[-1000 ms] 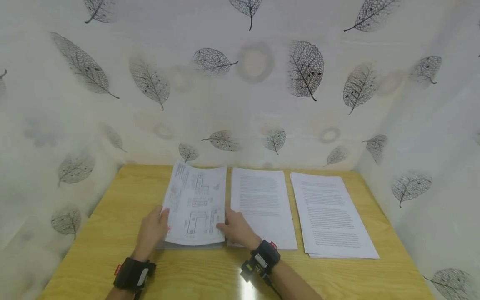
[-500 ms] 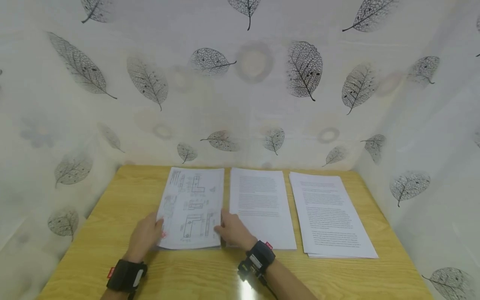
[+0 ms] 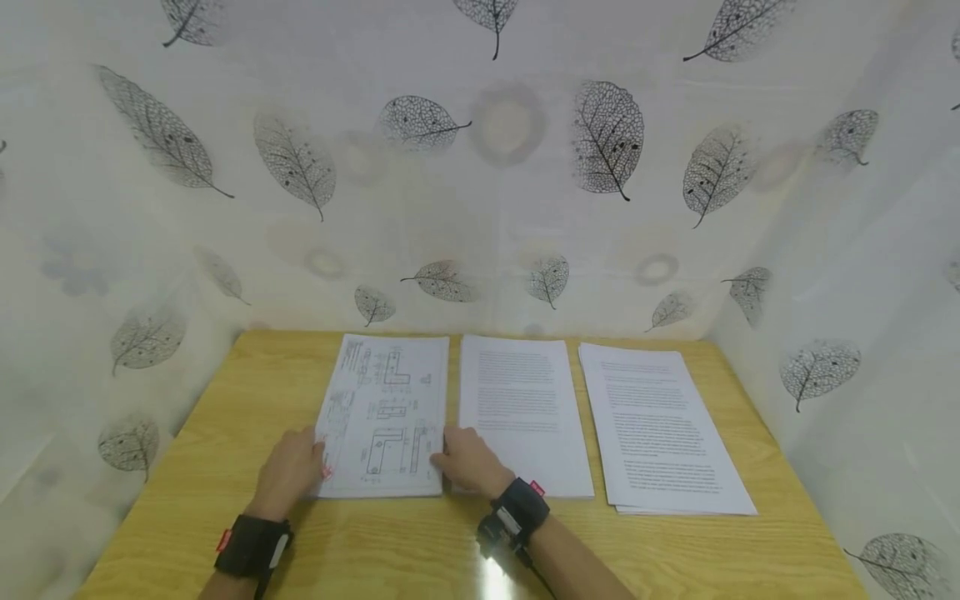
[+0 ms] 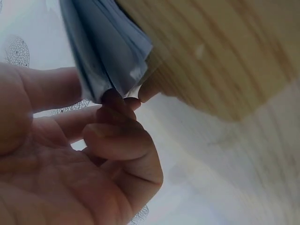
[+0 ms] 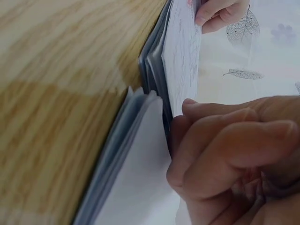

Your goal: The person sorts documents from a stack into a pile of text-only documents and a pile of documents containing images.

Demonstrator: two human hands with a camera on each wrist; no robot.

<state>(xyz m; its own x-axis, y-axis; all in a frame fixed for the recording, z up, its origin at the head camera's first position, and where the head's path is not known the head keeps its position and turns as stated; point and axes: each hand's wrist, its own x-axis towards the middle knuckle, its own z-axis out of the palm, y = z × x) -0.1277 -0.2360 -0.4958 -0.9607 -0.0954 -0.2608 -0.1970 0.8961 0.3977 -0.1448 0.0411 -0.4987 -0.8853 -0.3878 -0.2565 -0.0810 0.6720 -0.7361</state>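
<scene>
A stack of paper point(image 3: 382, 417), its top sheet printed with technical drawings and a red mark, lies flat at the left of the row. My left hand point(image 3: 288, 467) holds its left edge. In the left wrist view, the stack's corner point(image 4: 108, 51) sits between the thumb and curled fingers point(image 4: 126, 140), its sheets slightly fanned. My right hand point(image 3: 471, 461) grips the right edge, thumb on the top sheet. The right wrist view has that hand's other fingers point(image 5: 220, 159) curled beside the stack's layered edge point(image 5: 154, 61), overlapping the neighbouring stack.
A second stack of printed text pages point(image 3: 525, 458) lies just right of the first, a narrow gap between. Farther right is a third text stack point(image 3: 667, 425), slightly askew. All rest on a wooden table point(image 3: 405, 550), backed by a leaf-patterned curtain point(image 3: 495, 217).
The top sheet's raised, curved front end has come down flat onto the stack. Both hands have shifted slightly left and lower, then stayed almost still over the last half second.
</scene>
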